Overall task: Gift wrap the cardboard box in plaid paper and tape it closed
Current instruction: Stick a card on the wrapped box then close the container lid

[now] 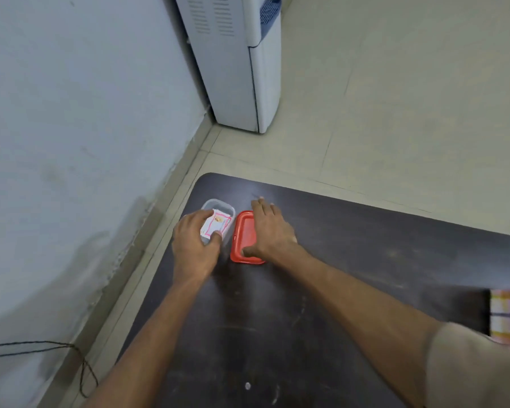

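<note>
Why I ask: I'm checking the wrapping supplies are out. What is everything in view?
table: one, dark brown, lower right of the view
clear container: one, transparent, far left corner of the table
white item: one, white with pink edging, inside the clear container
red lid: one, red, flat on the table to the right of the container
plaid paper: one piece, pink, yellow and white, right edge of the table, partly out of view
appliance: one, white with blue trim, on the floor by the wall
cable: one, black, floor at lower left
left hand: one, grips the clear container
right hand: one, rests on the red lid
</note>
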